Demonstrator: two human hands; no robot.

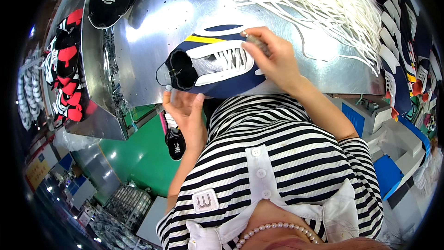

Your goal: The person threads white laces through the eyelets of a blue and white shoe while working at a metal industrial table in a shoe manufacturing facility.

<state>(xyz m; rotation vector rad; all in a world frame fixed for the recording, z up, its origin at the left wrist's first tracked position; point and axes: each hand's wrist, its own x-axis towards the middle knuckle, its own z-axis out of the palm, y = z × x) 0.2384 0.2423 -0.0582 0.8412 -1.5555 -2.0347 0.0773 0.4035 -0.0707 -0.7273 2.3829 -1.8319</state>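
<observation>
Black-and-white striped knit top (286,157), horizontal stripes, short sleeves. White collar (340,215) and white button placket (259,169) down front, three white buttons visible. Small white square patch (205,200) on chest, dark emblem. Pearl necklace (273,230) at neck. Forearms bare; left hand (185,109) and right hand (273,60) without gloves, rings not discernible.

Small white square label (205,200) sewn on striped shirt, lower centre, grey emblem on it. Yellow rectangular sign (35,172) with red marks at far lower left, near floor. No screens or packages discernible.
</observation>
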